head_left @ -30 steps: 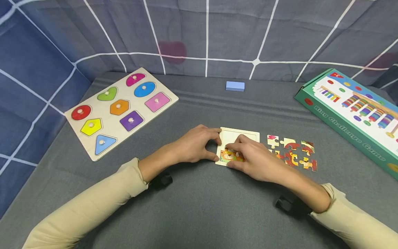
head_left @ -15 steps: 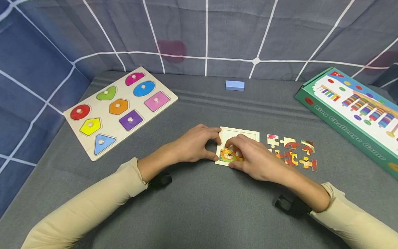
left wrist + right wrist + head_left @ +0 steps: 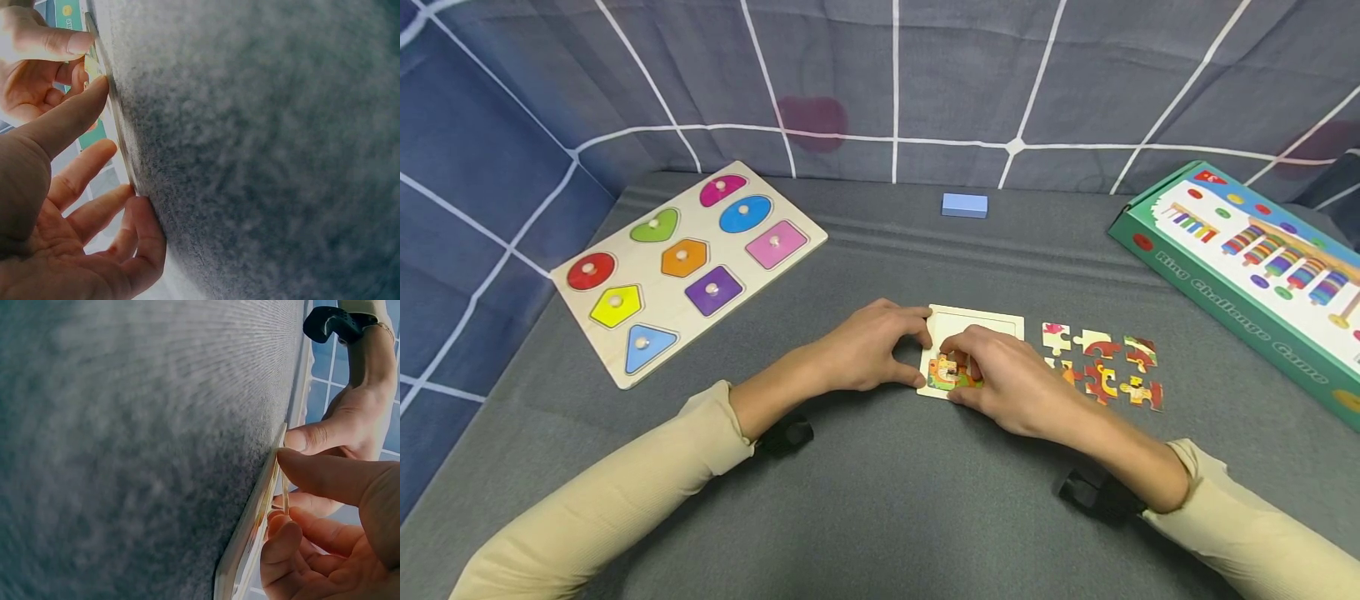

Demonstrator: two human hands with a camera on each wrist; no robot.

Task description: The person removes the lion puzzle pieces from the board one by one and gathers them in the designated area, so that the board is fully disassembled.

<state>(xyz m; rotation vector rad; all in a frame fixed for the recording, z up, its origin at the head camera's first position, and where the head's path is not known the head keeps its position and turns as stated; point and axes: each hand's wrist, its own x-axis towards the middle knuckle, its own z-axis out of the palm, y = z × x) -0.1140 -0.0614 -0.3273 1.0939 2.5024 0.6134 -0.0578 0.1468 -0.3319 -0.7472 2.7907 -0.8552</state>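
A small pale wooden puzzle tray lies on the grey cloth, with lion-picture jigsaw pieces in its near part. My left hand holds the tray's left side, thumb at the near corner and index finger at the far one. Over the tray's near right part, my right hand pinches a thin jigsaw piece, seen edge-on and tilted in the right wrist view. The fingers hide much of that piece and the tray's right part. Several loose jigsaw pieces lie right of the tray, partly behind the right hand.
At the left lies a wooden board of coloured knobbed shapes. A small blue block sits at the back. The green Ring Challenge Game box stands at the right. A checked cloth hangs behind.
The right fingers have shifted slightly over the tray, first lifting off the lion picture and then showing a piece over it. The left hand has stayed on the tray's edge.
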